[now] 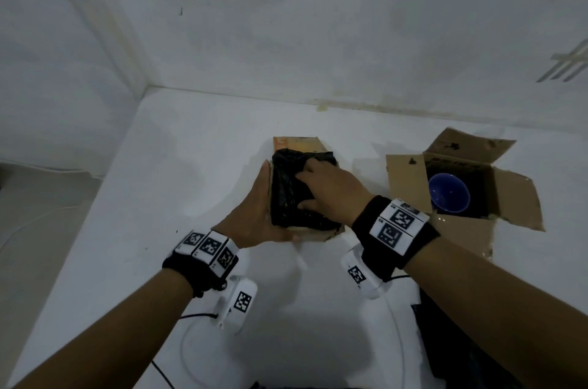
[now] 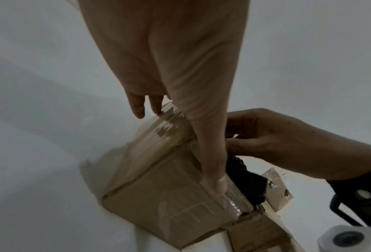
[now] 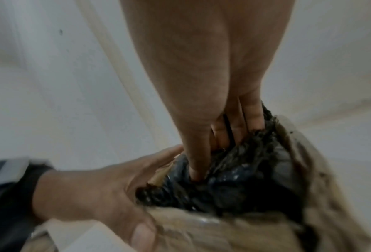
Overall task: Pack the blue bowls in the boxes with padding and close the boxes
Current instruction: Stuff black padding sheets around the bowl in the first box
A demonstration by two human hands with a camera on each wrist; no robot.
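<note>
A small cardboard box (image 1: 300,144) stands mid-table, stuffed to the top with crumpled black plastic padding (image 1: 286,197); whatever lies under the padding is hidden. My left hand (image 1: 265,197) lies flat against the box's left side, fingers straight, thumb along the near taped edge (image 2: 227,202). My right hand (image 1: 305,188) presses down on the padding (image 3: 234,184), its straight fingertips (image 3: 198,173) sunk into the folds. To the right, a second box (image 1: 407,180) stands with its flaps spread open. A blue bowl (image 1: 448,193) sits in its dark inside.
The white table (image 1: 191,172) meets the walls at the back and left. Its left edge drops away toward a floor with cables. A dark object (image 1: 461,344) lies at the near right, beside the right forearm. Wrist-camera cables hang near the front edge.
</note>
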